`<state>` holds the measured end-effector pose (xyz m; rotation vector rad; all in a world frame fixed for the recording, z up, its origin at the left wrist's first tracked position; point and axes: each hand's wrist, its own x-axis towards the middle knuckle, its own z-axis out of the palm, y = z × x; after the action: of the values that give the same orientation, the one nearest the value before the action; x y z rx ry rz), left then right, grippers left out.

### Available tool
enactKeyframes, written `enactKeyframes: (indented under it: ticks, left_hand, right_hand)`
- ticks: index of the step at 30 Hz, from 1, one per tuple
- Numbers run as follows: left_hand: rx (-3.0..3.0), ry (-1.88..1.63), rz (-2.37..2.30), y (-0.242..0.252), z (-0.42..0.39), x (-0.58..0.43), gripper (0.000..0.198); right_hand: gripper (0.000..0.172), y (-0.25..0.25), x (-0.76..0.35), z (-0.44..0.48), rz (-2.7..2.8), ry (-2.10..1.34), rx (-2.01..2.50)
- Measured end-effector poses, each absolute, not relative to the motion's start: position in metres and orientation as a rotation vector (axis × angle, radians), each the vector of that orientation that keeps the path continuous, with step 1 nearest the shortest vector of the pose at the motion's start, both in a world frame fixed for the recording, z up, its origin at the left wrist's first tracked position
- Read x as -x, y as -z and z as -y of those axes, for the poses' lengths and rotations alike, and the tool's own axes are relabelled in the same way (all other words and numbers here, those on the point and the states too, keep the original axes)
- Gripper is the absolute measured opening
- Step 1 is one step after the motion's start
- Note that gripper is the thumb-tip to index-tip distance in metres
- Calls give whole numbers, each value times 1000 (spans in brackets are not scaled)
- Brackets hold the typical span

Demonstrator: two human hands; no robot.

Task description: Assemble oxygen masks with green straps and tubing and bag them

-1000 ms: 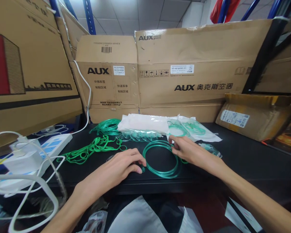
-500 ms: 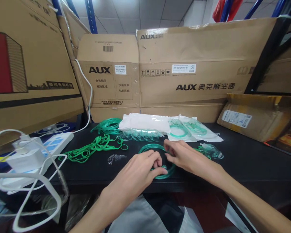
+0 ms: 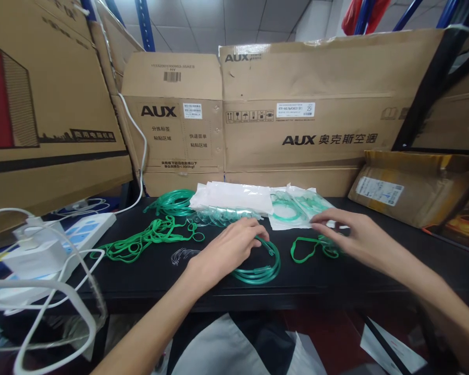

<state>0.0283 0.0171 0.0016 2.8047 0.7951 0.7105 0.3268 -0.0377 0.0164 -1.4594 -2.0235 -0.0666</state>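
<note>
Coil of green tubing [image 3: 258, 276] laid on the dark tabletop [image 3: 148, 281], near the front edge; its upper left part is covered by the left hand [image 3: 234, 245], fingers curled over. Whether that grip is closed on the tubing cannot be told. Right hand [image 3: 352, 232] held over a bunched green strap [image 3: 329, 252], right of the coil; its grip is slightly parted. Green bands [image 3: 140, 245] are spread at left; white packets [image 3: 234, 198] are laid behind.

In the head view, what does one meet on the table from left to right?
White plastic power strip, tangled flat green straps, nearer coil of transparent green tubing, green strap loop, brown cardboard box with white label.
</note>
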Motion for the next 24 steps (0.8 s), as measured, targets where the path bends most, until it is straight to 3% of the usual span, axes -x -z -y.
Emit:
enactKeyframes:
  ticks: [7,17,24]
  left_hand:
    - [-2871,-545,-906,0,-33,-42,8]
    - [-2720,-699,-1102,0,-39,-11,28]
    - [-2507,-873,-1064,0,-30,1,25]
  right_hand:
    - [63,20,-387,39,1995,-43,1765]
    - [58,-48,-336,35,1827,16,1581]
    - [53,-24,-267,19,2077,-336,1422]
